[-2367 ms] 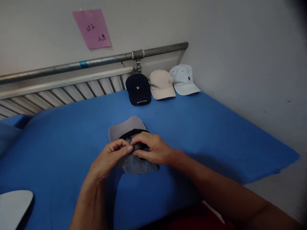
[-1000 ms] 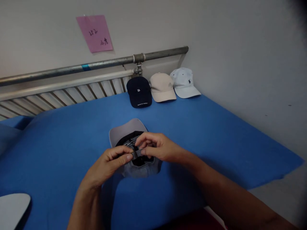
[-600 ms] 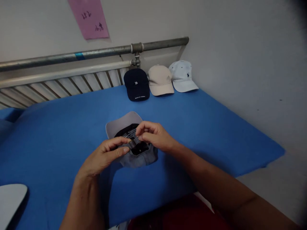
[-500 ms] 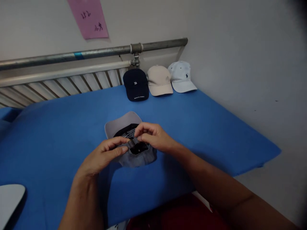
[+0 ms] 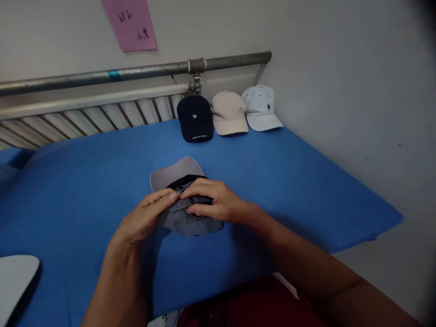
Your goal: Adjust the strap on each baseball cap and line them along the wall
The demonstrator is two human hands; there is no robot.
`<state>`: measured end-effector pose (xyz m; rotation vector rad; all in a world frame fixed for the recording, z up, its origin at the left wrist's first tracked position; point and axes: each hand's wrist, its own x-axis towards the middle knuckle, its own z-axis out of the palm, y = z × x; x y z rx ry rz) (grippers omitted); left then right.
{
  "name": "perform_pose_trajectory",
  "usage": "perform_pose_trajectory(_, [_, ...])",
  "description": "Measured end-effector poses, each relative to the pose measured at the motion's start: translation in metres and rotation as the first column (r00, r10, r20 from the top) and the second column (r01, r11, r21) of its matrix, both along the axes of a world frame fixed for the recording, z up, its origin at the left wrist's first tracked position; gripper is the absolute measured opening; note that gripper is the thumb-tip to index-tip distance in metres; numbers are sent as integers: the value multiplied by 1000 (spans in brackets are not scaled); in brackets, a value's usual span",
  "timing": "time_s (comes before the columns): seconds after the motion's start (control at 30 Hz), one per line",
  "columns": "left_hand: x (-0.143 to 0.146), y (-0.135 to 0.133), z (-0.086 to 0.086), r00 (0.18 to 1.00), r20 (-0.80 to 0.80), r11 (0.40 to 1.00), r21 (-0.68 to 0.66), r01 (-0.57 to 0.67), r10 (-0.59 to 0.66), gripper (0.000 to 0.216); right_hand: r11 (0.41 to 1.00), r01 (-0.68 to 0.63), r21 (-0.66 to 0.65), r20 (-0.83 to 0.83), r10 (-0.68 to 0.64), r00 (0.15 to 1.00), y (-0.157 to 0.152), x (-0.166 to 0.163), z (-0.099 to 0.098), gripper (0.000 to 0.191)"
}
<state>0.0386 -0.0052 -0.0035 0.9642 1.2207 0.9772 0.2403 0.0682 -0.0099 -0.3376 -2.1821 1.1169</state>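
A grey baseball cap (image 5: 190,227) lies upside down on the blue cloth, its brim (image 5: 177,171) pointing away from me and its back turned to me. Pinched at the left end of the back opening, my left hand (image 5: 143,215) grips the cap with thumb against fingers. My right hand (image 5: 223,200) reaches over the opening from the right. Its thumb and fingers bracket the back strap (image 5: 180,205), the fingertips on the strap near the left fingertips. The right hand partly hides the opening and the cap's inside.
A navy cap (image 5: 195,119), a beige cap (image 5: 230,113) and a pale blue-white cap (image 5: 262,109) stand in a row at the back of the blue-covered surface (image 5: 102,181). Behind are a radiator (image 5: 112,116) and a metal pipe (image 5: 150,71). A white board-like edge (image 5: 17,277) shows lower left.
My right fingers have moved left along the strap, over the spot where the buckle showed. My left thumb has moved up to the fingers. The cap stays in place, and the view shifts slightly.
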Motion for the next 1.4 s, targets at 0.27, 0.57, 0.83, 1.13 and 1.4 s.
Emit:
perform_pose_trajectory(0.27, [-3,-2,6,994,-92,995,77,70,-63,25,998,63,-1,-12,-63,998,-1,1,0,26])
perform_pose_trajectory(0.57, [-2,-2,4,982,-179,990,114,83,-62,27,991,134,-3,-15,-134,991,-3,-2,0,22])
perform_pose_trajectory(0.83, [-6,-4,7,975,-203,984,136,118,-89,26,983,162,-90,26,-161,987,-4,-5,2,19])
perform_pose_trajectory(1.13, [7,-1,14,948,-263,978,55,202,-181,24,999,32,-39,51,-30,998,-6,-4,2,22])
perform_pose_trajectory(1.4, [5,-4,7,946,-126,950,61,307,-298,21,847,-79,-526,-27,76,997,-6,2,10,18])
